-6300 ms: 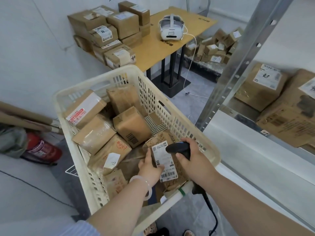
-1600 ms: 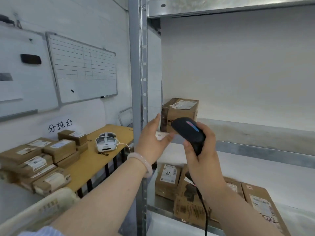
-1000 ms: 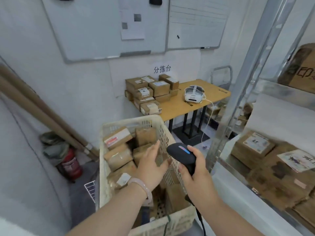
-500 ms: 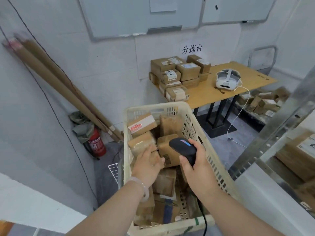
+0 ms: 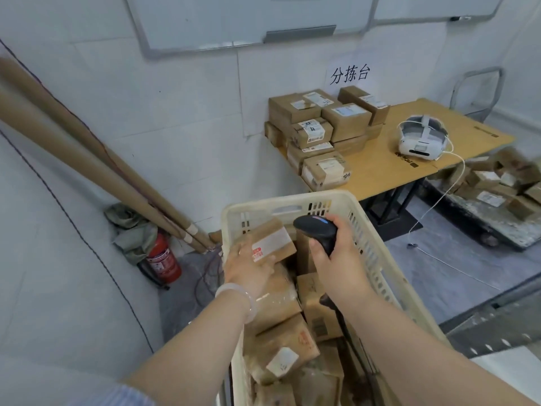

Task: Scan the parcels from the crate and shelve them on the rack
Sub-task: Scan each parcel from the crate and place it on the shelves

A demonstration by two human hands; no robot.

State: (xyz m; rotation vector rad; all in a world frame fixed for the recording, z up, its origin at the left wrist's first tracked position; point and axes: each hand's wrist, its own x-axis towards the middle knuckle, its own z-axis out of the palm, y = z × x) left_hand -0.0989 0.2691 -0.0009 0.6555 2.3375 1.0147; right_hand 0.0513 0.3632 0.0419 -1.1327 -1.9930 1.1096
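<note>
Parcels (image 5: pixel 281 350) in brown paper fill the near end of the cream plastic crate (image 5: pixel 383 268), one with a small white sticker facing up. Your forearms reach in over them from the near edge, a pale bracelet (image 5: pixel 243 300) on the left wrist. Your left hand (image 5: pixel 248 268) is in the far half of the crate, fingers curled round the near left end of a labelled parcel (image 5: pixel 273 240), thumb across its near edge. That parcel is tilted, white label and red print facing up, close to the crate's far wall; whether it rests on the other parcels or is lifted clear, you cannot tell. Just right of it your right hand (image 5: pixel 336 259) wraps its fingers round the handle of a black scanner (image 5: pixel 314 231), whose head points far and left above the crate, near the labelled parcel. At the near right shows a grey metal beam of the rack (image 5: pixel 491 329). Left of the crate, by the wall, stand a red fire extinguisher (image 5: pixel 161 259) and a heap of grey-green cloth (image 5: pixel 128 227), with long cardboard tubes (image 5: pixel 87 159) leaning beside them. Farther off, a wooden table (image 5: pixel 395 171) carries a stack of boxes (image 5: pixel 322 127) at its left end and a white headset (image 5: pixel 421 139) to the right. Whiteboards (image 5: pixel 234 19) hang on the far wall.
</note>
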